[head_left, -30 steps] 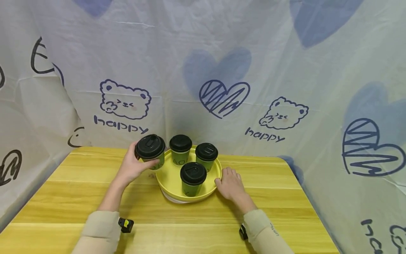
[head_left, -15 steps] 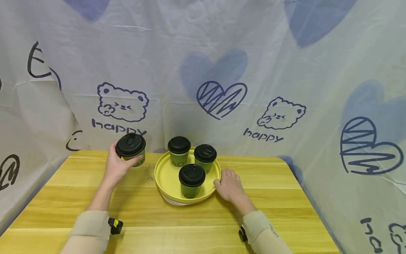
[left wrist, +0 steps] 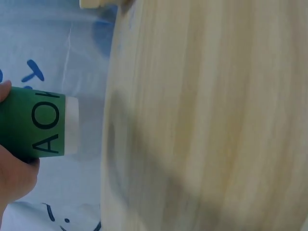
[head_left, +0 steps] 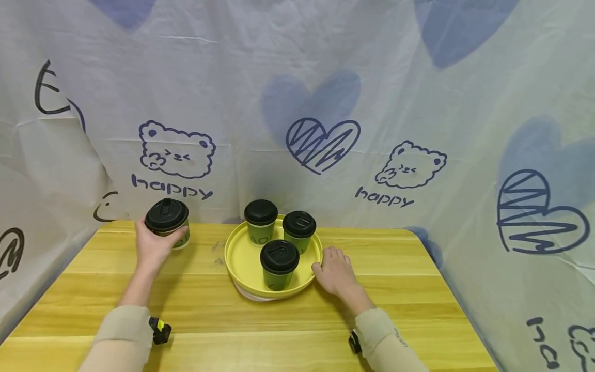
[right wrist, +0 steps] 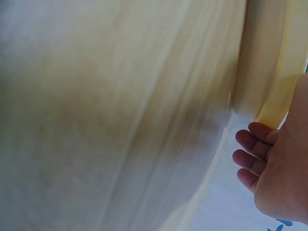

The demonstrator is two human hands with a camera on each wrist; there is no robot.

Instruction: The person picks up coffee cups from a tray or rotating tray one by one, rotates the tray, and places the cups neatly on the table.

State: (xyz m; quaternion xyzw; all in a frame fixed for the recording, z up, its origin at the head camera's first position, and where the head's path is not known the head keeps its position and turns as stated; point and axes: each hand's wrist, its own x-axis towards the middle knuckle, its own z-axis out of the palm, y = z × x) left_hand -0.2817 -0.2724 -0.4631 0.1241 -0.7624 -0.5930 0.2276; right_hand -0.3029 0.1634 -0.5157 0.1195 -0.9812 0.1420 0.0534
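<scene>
Yellow table [head_left: 260, 336], printed sheet [head_left: 246, 77] behind; cup [head_left: 167, 214] gripped.

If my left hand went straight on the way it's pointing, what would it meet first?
Your left hand, with the cup leading, would probably meet the printed cloth behind the table; how deep the gap is looks unclear.

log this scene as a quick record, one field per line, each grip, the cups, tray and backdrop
left grip: around a black-lidded green cup, raised above the wooden table
right grip: at right rim of the yellow tray
tray load: three upright black-lidded green cups
backdrop: pale sheet printed with hearts, bears, "happy"
</scene>
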